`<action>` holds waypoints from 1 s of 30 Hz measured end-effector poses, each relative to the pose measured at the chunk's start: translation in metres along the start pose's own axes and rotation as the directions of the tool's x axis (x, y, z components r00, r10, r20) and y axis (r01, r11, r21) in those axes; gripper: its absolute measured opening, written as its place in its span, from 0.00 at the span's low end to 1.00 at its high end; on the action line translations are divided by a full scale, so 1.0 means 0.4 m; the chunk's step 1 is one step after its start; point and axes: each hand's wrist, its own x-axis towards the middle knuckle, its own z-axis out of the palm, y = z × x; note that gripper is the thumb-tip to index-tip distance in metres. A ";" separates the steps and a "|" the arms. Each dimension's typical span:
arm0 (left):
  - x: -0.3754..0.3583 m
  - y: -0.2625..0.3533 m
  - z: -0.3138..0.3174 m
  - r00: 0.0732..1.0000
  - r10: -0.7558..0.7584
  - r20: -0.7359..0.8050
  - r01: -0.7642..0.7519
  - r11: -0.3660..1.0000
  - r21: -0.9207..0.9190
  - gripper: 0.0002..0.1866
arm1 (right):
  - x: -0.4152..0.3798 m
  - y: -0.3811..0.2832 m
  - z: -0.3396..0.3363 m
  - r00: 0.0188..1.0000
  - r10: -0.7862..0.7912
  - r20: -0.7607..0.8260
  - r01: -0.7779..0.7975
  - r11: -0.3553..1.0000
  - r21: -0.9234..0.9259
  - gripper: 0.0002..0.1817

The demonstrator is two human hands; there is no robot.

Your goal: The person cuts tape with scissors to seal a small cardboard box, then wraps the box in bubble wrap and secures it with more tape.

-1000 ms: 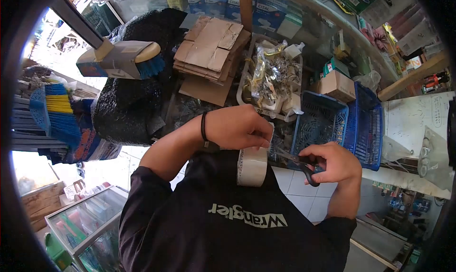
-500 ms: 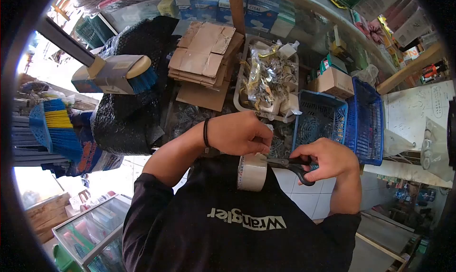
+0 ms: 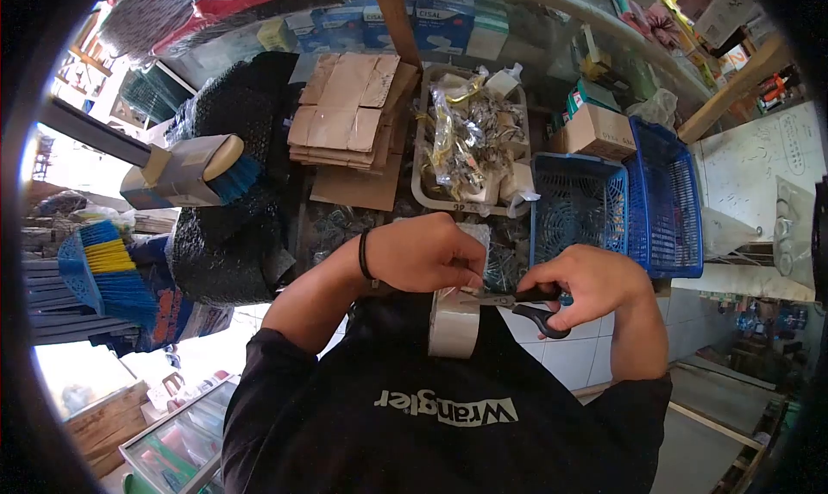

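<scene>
My left hand (image 3: 431, 254), with a black band at the wrist, is closed in a pinch on the free end of the tape just above the tape roll (image 3: 454, 328). The wide, light-coloured roll rests against the front of the black shirt. My right hand (image 3: 588, 289) is closed round the black handles of the scissors (image 3: 509, 301). Their metal blades point left and reach the tape end beside my left fingertips. Whether the blades touch the tape is too small to tell.
Folded cardboard (image 3: 345, 106) lies beyond my left hand. Ahead is a tray (image 3: 418, 162) of small bagged parts. Blue baskets (image 3: 539, 209) and a brown box (image 3: 597, 132) stand to the right. A brush (image 3: 194, 173) and black bubble wrap (image 3: 259, 106) are at left.
The scissor blades have come closer to my left fingertips and look more closed. My left hand has shifted slightly down and left. The view has tilted, moving the surroundings.
</scene>
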 end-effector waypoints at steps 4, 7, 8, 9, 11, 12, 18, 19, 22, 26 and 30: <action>0.004 0.007 -0.003 0.999 -0.034 0.012 0.033 0.999 0.003 0.06 | 0.001 -0.014 -0.011 0.999 0.028 0.029 -0.029 1.000 0.011 0.31; 0.005 -0.003 0.002 1.000 -0.017 0.002 0.017 0.999 -0.028 0.05 | 0.002 -0.003 -0.007 1.000 0.000 0.010 -0.001 1.000 0.025 0.30; 0.006 -0.007 0.001 1.000 0.013 -0.015 -0.013 1.000 0.001 0.05 | 0.002 -0.003 -0.008 1.000 0.010 0.010 -0.010 1.000 0.019 0.30; 0.007 -0.013 0.002 0.999 0.039 -0.029 -0.038 0.999 0.022 0.05 | 0.002 -0.004 -0.010 1.000 0.019 0.013 -0.020 1.000 0.021 0.30; 0.004 -0.015 0.007 0.998 0.051 -0.042 -0.050 0.998 0.036 0.04 | 0.000 -0.001 -0.005 0.999 0.033 0.005 -0.033 0.999 0.025 0.30; 0.002 -0.005 0.003 0.998 0.041 -0.044 -0.040 0.999 0.032 0.04 | -0.001 0.002 0.000 1.000 0.028 -0.006 -0.027 0.999 0.040 0.30; -0.004 -0.008 0.007 0.999 0.012 -0.046 -0.010 0.999 0.054 0.04 | -0.007 0.002 0.003 0.998 0.066 0.000 -0.066 0.997 0.045 0.31; -0.005 -0.006 0.006 0.999 -0.010 -0.033 0.012 0.999 0.052 0.04 | -0.007 0.005 0.005 0.998 0.061 0.000 -0.061 0.997 0.048 0.31; -0.004 0.001 0.002 0.999 -0.005 -0.036 0.006 0.999 0.042 0.04 | -0.008 0.013 0.009 0.999 0.053 0.002 -0.053 0.997 0.064 0.31; -0.002 -0.014 0.005 0.999 0.014 -0.049 -0.014 1.000 0.003 0.04 | -0.006 0.022 0.017 0.999 0.045 -0.006 -0.044 0.993 0.107 0.32; 0.001 -0.004 -0.002 1.000 -0.017 -0.020 0.017 1.000 -0.001 0.04 | -0.001 0.022 0.013 1.000 0.027 0.004 -0.027 0.993 0.111 0.32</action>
